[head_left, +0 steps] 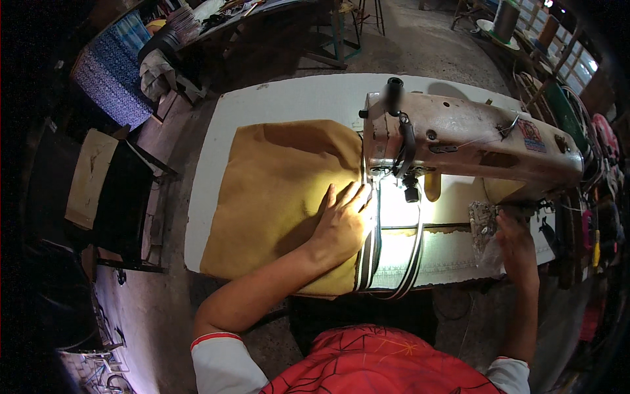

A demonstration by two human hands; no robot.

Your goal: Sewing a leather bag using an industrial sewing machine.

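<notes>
My left hand [344,220] lies flat on a tan piece of fabric [275,177], its fingers stretched toward the needle area of a worn sewing machine [459,131]. Beside those fingers, black-and-white striped tape [369,259] runs along the fabric's right edge. A loop of similar striped tape [413,262] hangs over the table's front edge. On the right, my right hand [518,246] is at the side of a small clear container or bag [483,226] with small bits in it. Its fingers are shaded and look partly extended; any grip on the clear item is not visible.
The white sewing table [216,144] carries a printed ruler strip [453,262] near its front edge. A dark chair [118,197] stands left. Behind is a cluttered table [230,26]; thread spools [506,23] stand at the far right, with cables and tools along the right side.
</notes>
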